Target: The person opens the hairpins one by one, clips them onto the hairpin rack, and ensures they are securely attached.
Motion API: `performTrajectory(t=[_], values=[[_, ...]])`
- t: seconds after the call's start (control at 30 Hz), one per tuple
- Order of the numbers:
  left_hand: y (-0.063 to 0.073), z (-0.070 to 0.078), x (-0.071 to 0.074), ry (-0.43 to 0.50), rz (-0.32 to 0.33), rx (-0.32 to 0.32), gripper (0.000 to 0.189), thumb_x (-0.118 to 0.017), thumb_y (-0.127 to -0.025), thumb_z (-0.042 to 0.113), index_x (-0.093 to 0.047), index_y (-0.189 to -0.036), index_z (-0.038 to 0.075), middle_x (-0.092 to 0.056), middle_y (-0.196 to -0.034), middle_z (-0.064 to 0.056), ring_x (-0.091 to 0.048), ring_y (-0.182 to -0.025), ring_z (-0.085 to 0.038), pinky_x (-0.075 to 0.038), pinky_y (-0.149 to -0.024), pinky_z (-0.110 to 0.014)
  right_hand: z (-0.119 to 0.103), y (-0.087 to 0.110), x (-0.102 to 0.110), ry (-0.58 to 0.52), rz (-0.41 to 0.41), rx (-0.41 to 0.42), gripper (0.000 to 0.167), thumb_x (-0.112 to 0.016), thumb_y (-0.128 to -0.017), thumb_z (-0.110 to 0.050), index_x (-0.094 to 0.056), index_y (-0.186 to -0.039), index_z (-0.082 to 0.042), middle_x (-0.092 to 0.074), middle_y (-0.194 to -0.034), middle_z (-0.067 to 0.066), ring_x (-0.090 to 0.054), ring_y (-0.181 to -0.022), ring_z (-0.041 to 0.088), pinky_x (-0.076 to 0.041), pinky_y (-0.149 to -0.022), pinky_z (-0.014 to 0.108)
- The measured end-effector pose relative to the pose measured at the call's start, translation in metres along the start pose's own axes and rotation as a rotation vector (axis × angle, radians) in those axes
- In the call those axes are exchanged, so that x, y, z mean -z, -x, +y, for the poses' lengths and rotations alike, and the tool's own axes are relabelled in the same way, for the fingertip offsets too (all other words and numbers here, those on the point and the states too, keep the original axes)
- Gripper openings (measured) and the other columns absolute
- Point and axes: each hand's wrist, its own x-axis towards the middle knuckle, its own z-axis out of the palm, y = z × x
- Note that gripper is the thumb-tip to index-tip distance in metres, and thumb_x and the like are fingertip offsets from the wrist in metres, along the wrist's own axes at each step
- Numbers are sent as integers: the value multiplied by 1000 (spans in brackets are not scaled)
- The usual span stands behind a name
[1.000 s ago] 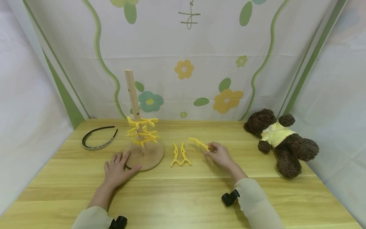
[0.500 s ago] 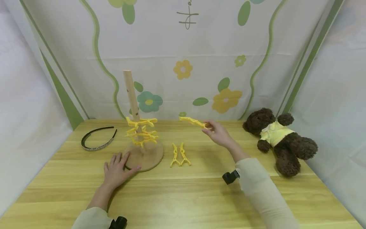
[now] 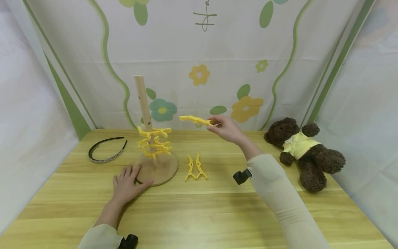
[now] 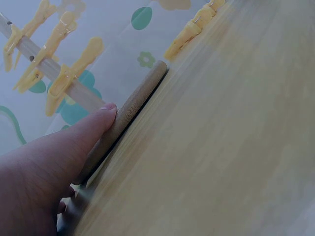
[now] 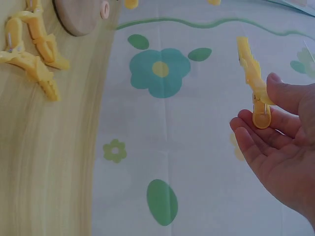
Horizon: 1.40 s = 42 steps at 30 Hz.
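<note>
In the head view my left hand [image 3: 125,186] rests at the near left rim of a wooden stand's round base [image 3: 161,174], fingers spread and thumb on the rim. Several yellow hair clips [image 3: 161,132] are on the stand's upright post [image 3: 142,98], around its lower half. Raised above the table, my right hand [image 3: 227,129] pinches one yellow hair clip [image 3: 194,119] by its handle end between thumb and fingers. Its long tip points left, towards the post but apart from it. Two more yellow hair clips, a left one [image 3: 190,169] and a right one [image 3: 201,168], lie right of the base.
A black headband [image 3: 105,159] with a glittery band lies on the wooden table [image 3: 192,218] left of the stand. On the right lies a brown teddy bear [image 3: 301,147] in a yellow shirt. A flower-printed cloth [image 3: 174,45] stands behind the table.
My right hand has lifted the hair clip off the table area and carried it up and left towards the post. The left hand has stayed at the base.
</note>
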Motion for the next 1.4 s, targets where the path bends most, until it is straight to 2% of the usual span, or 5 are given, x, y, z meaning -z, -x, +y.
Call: performTrajectory(t=[0.3,0.57,0.93,1.17,1.4], values=[[1,-2,-3,-5,3,1,86,-51,-73,61,-29,-134,4,-19,-133,-31,-10,-120,-47,0,-85,-66,-24,-18,1,91,-70,58,34,-51,-88,-21,-50,-118,-5,-55,-106,7,-51,-95,16,-42,-78,28],[-1,0,-2,-5,-5,5,86,-51,-73,61,-28,-134,5,-19,-133,-30,-10,-121,-46,0,-85,-66,-40,-30,-6,184,-98,115,31,-49,-89,-19,-53,-115,-1,-59,-95,8,-54,-83,17,-43,-71,29],[1,1,-1,2,6,-3,86,-52,-73,60,-29,-134,4,-20,-133,-30,-11,-120,-47,0,-85,-66,-59,-40,-28,176,-61,160,23,-52,-87,-21,-60,-101,-5,-57,-76,1,-47,-61,14,-40,-55,25],[2,-1,-4,4,-1,4,86,-51,-73,61,-29,-134,5,-19,-134,-30,-10,-121,-46,0,-85,-66,-77,-49,-46,217,-44,225,22,-53,-86,-23,-62,-98,-7,-56,-72,2,-44,-58,13,-37,-55,23],[2,1,-1,4,3,3,86,-52,-73,61,-30,-134,5,-20,-133,-30,-11,-121,-46,0,-86,-66,-88,-55,-58,220,-53,222,25,-54,-86,-23,-62,-101,-5,-56,-75,1,-45,-60,13,-37,-56,21]])
